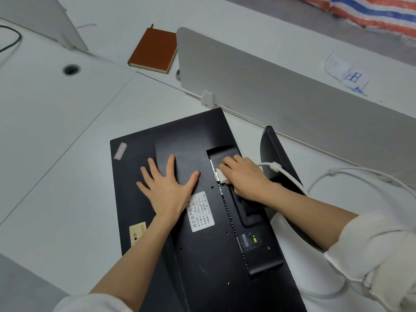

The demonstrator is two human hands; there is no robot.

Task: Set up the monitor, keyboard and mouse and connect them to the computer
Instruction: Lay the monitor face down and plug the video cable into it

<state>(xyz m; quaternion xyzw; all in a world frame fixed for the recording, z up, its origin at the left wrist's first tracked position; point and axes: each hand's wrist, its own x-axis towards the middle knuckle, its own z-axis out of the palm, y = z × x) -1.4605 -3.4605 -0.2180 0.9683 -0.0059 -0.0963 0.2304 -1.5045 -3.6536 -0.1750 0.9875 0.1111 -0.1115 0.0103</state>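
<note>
A black monitor [180, 140] lies face down on the white desk [56, 136], its back panel up. My left hand [167, 188] presses flat on that back, fingers spread. At the port recess, my right hand [244, 176] grips a white cable connector [220, 174] against the monitor's ports. The white cable [290, 176] runs from the connector to the right and loops over the desk. The monitor's black stand base [276, 149] sticks up at the right edge. No keyboard, mouse or computer is in view.
A grey divider panel [281, 86] runs diagonally behind the monitor. A brown notebook [153, 50] lies at the back. A cable hole [71, 69] sits at the left, with a black cable [15, 41] near the far left edge. A striped bag [371, 10] lies top right.
</note>
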